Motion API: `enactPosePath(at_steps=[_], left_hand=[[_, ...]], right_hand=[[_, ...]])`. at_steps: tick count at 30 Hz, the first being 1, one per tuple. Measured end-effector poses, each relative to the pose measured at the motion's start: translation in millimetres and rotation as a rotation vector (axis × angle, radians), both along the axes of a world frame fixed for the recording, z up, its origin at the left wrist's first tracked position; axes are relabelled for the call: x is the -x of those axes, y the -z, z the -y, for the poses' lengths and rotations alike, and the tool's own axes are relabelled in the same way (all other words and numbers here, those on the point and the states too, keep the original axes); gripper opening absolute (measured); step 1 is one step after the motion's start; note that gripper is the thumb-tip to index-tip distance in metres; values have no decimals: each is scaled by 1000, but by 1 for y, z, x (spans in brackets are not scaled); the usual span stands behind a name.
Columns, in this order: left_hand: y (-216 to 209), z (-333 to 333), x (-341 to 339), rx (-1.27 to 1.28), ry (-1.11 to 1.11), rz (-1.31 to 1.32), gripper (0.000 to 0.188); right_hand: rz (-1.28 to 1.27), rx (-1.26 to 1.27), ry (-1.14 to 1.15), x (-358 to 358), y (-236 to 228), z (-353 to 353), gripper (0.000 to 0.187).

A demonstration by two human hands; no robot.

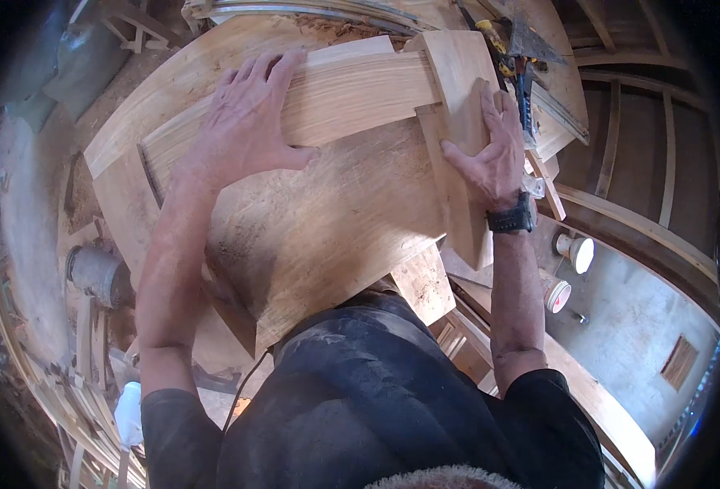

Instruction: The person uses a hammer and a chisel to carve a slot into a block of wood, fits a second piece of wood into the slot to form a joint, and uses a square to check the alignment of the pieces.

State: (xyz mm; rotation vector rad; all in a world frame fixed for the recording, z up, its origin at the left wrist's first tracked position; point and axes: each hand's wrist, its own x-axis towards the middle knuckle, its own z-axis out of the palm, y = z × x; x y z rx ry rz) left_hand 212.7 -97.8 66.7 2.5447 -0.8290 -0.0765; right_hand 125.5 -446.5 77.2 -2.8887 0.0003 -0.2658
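My left hand (246, 118) lies with its fingers spread on a light wooden board (360, 90) that runs crosswise in front of me. At the right end of that board, a thick wooden piece (462, 77) stands nearly at right angles to it, their ends meeting at a joint. My right hand (498, 151), with a dark watch at the wrist, rests flat along the thick piece, thumb out and fingers extended. Beneath and nearer to me is a wide, dusty wooden surface (327, 212). Neither hand grips anything; the undersides of the boards are hidden.
Several hand tools, including a yellow-handled one (493, 37), lie at the far right of the bench. A metal bucket (99, 275) stands low on the left. White buckets (574, 252) sit on the floor at right. Wood strips (38, 367) are piled at lower left.
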Motion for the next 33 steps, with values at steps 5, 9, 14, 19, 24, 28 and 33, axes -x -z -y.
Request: enactPosePath(at_steps=[5,9,14,19,24,28,33], left_hand=[[-4,2,-1,-2,-4,-33,111],[-5,4,-2,-23,-11,-34,111],[-2,2,-2,-24,-22,-19,113],[-3,2,0,-10,-20,-21,112],[-1,5,-1,-2,3,-29,113],[-3,5,0,-23,-22,-41,114],[-4,6,-5,7,-26,-40,110]], right_hand=[[-33,-18,-105,-10,-9,16,105],[-41,-55,-80,-10,-5,12,106],[26,-8,203,4,7,-35,104],[33,-24,108,-7,1,-15,102],[-31,-31,26,-17,-6,2,96],[14,-16,65,-5,5,-19,97],[13,52,217,5,8,-35,101]])
